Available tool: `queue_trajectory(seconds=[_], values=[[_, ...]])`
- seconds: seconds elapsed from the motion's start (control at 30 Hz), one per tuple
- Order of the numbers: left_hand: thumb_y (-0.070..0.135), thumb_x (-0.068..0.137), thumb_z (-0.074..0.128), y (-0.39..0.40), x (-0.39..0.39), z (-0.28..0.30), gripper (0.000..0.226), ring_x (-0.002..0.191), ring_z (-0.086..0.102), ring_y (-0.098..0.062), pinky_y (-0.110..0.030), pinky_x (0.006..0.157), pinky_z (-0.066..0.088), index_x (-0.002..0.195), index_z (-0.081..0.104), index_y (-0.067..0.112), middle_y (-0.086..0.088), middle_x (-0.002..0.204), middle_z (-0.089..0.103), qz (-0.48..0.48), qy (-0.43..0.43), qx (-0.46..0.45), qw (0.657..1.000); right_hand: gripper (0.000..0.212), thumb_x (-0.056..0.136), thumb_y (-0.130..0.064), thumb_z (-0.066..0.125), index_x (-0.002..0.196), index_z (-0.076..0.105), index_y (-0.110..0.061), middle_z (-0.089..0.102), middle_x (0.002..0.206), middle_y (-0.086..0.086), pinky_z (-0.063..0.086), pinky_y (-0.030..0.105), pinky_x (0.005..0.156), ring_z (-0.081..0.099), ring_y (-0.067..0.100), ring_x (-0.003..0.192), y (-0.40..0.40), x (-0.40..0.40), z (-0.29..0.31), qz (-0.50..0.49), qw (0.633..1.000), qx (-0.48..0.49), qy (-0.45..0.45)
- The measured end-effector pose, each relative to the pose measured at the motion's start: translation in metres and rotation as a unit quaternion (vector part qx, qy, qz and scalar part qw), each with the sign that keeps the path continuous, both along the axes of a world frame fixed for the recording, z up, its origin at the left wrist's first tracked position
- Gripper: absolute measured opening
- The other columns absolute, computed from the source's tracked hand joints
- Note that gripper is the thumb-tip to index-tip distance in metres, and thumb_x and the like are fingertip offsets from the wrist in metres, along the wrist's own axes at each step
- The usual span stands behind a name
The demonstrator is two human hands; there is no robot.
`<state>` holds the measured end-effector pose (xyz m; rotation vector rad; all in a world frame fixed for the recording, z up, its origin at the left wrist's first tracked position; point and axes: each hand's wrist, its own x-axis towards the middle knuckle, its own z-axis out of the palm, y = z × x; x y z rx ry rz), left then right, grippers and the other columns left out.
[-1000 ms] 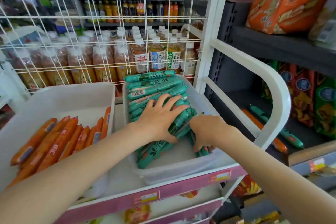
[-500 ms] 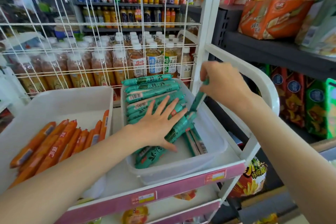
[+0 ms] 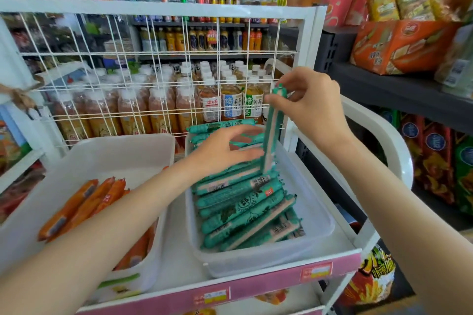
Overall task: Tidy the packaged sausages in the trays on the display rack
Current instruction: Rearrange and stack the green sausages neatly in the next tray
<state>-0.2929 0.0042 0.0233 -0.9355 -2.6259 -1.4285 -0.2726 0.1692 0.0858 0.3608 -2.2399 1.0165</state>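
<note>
Sausages fill two trays on the top shelf of the white display rack (image 3: pixel 316 41), and I take the right tray (image 3: pixel 317 243) as my landmark. I count two trays, two hands and one sausage lifted clear. Inside the right tray the green sausages (image 3: pixel 243 202) lie stacked crosswise; about ten show in the near stack and a few more at the far end, though where they overlap I cannot give a firm number. Just left of the right tray stands the left tray (image 3: pixel 107 151), holding orange sausages (image 3: pixel 84 204); I make out roughly five, with others hidden under my left forearm. Above the far right corner of the right tray, my right hand (image 3: pixel 314 107) pinches the top end of a single green sausage (image 3: pixel 271 133) between thumb and curled fingers, so the packet hangs nearly upright below the grip with its lower end down at the stack. My left hand (image 3: pixel 225 151) reaches over the far half of the right tray with fingers straight and slightly spread, gripping nothing, fingertips just beside the hanging sausage; whether they touch it I cannot tell. Behind the right tray, through the rack's wire grid, bottles (image 3: pixel 231 102) stand in rows. To the right of the right tray, snack bags (image 3: pixel 435 161) fill dark shelves.
</note>
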Motion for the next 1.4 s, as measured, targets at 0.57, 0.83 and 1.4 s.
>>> queue_trajectory(seconds=[0.57, 0.83, 1.4], values=[[0.012, 0.079, 0.068, -0.014, -0.007, 0.004, 0.038, 0.089, 0.065, 0.004, -0.015, 0.081, 0.05, 0.109, 0.058, 0.034, 0.022, 0.098, 0.065, 0.009, 0.018, 0.08, 0.997, 0.016, 0.078, -0.018, 0.061, 0.084, 0.067, -0.005, 0.071, 0.073, 0.006, 0.053, 0.012, 0.057, 0.067, 0.009, 0.063, 0.01, -0.005, 0.004, 0.291, 0.821, -0.344, -0.352], [0.008, 0.083, 0.063, -0.01, -0.005, 0.004, 0.038, 0.094, 0.063, 0.005, -0.013, 0.083, 0.049, 0.119, 0.057, 0.016, 0.015, 0.105, 0.063, -0.008, -0.006, 0.089, 0.996, 0.021, 0.084, -0.008, 0.057, 0.071, 0.071, -0.002, 0.071, 0.07, 0.008, 0.053, 0.013, 0.055, 0.068, 0.012, 0.062, 0.009, -0.011, 0.0, 0.283, 0.832, -0.361, -0.312], [0.017, 0.088, 0.058, -0.016, -0.016, 0.034, 0.007, 0.067, 0.065, -0.014, -0.02, 0.054, 0.054, 0.088, 0.062, 0.012, -0.006, 0.082, 0.067, 0.193, -0.238, 0.414, 0.857, 0.066, 0.072, -0.019, 0.076, 0.126, 0.041, -0.035, 0.062, 0.099, -0.008, 0.051, 0.015, 0.084, 0.062, 0.001, 0.088, -0.008, 0.005, -0.038, 0.254, 0.946, 0.079, -0.186]])
